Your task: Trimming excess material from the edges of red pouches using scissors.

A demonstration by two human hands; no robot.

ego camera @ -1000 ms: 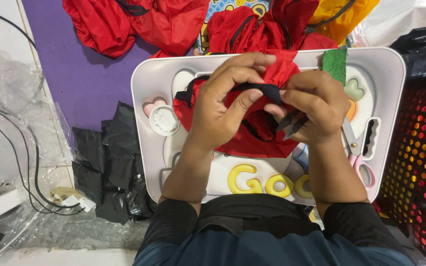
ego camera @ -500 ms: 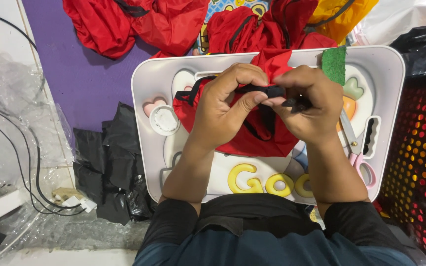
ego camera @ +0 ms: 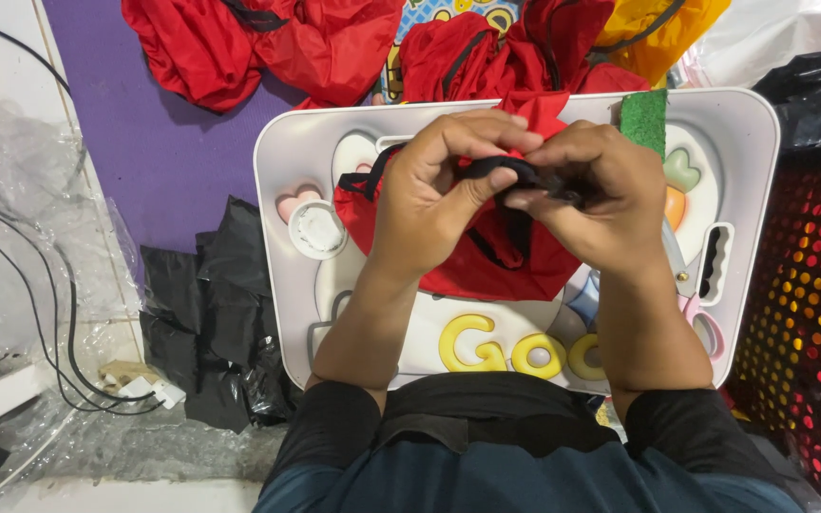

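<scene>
Both hands pinched a black strap over a white lap tray.

The left hand [ego camera: 439, 199] and right hand [ego camera: 601, 195] gripped the strap [ego camera: 501, 169] of a soft, light red cloth bag [ego camera: 486, 256] lying on the tray [ego camera: 287, 161]; it looked best held by its trim.

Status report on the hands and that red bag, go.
Left hand and right hand both pinching the black strap. Red bag resting on the white lap tray. Nothing blocking the hands.

Bright, even overhead light; soft shadows; sharp focus; slight edge distortion.
</scene>
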